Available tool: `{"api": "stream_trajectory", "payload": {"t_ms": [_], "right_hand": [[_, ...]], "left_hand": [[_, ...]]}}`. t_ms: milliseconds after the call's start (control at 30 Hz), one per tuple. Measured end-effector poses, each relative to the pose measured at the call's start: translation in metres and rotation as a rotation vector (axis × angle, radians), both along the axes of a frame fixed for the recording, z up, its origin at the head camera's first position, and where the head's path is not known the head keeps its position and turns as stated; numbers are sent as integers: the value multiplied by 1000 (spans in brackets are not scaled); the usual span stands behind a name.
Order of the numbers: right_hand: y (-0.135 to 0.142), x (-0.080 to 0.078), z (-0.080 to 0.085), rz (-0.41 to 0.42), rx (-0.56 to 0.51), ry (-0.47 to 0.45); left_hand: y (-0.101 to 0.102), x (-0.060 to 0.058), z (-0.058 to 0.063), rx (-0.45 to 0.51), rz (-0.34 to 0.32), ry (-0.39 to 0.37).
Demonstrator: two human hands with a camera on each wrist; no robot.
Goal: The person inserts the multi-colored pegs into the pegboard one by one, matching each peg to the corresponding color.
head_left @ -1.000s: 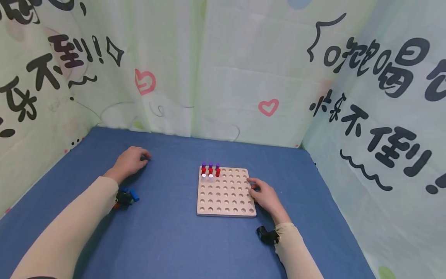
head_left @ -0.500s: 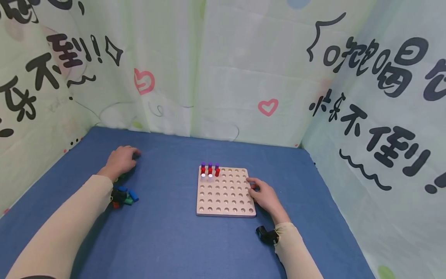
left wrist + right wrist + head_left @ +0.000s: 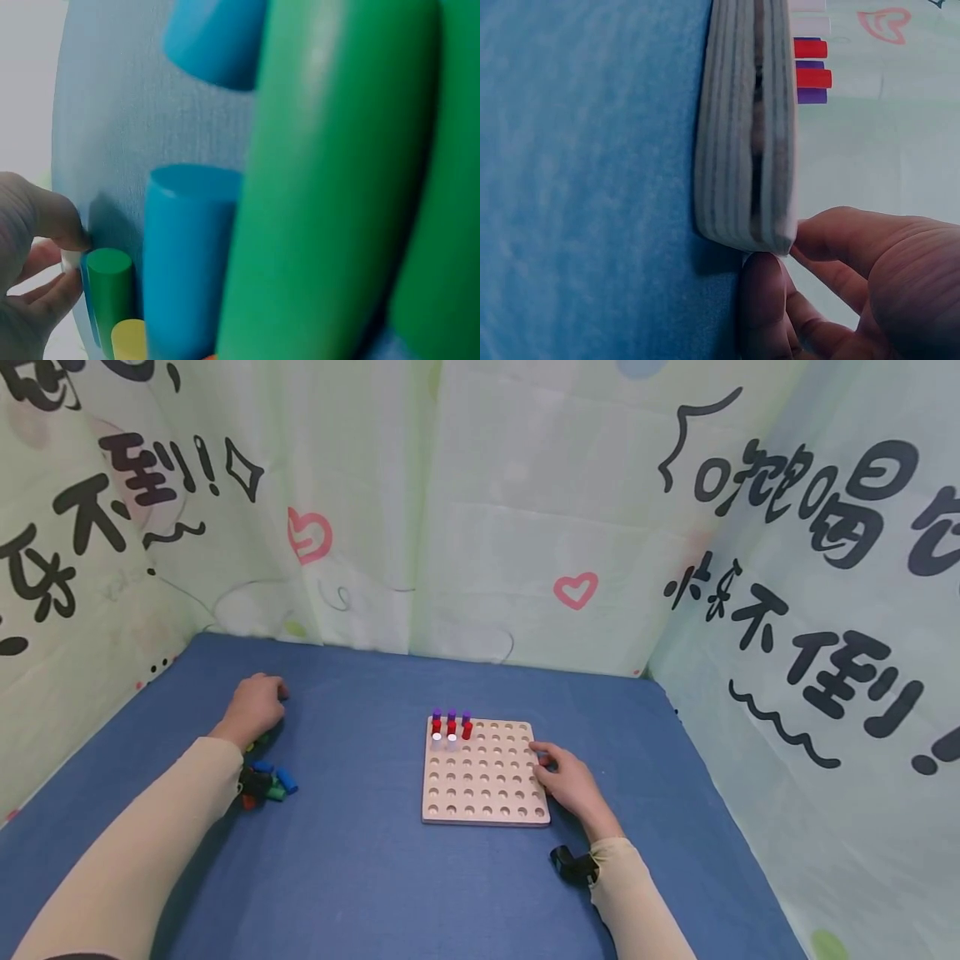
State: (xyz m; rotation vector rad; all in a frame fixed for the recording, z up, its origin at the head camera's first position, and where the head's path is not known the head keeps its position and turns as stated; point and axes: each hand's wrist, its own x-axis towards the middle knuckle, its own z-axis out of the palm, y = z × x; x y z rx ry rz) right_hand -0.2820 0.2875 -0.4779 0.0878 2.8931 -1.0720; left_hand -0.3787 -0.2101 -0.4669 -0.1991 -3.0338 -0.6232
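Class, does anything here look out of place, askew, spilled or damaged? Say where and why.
Nothing stands out as damaged or spilled. On the pegboard, only the row of white pegs looks uneven: two, against three red pegs and three purple pegs. Loose pegs lie jumbled beside the left sleeve.

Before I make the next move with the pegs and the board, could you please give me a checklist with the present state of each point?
1. Board flat on the table: ok.
2. Right hand at the board: ok, it touches the right edge.
3. White row matching the others: not ok, two white pegs against three purple pegs and three red pegs.
4. Next hole in the white row free: ok, it looks empty.
5. Peg in the left hand: cannot tell.
6. Loose pegs near the left hand: ok.
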Motion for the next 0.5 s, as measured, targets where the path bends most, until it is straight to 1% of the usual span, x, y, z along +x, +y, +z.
{"api": "stream_trajectory", "payload": {"t_ms": [267,400,500], "right_hand": [[0,-1,0,-1,8,-1],[0,-1,0,2,8,1],[0,-1,0,5,11,5]], "left_hand": [[9,-2,0,-22,17,27],[13,-3,1,-23,1,35],[16,-3,1,-6,-13,31]]}}
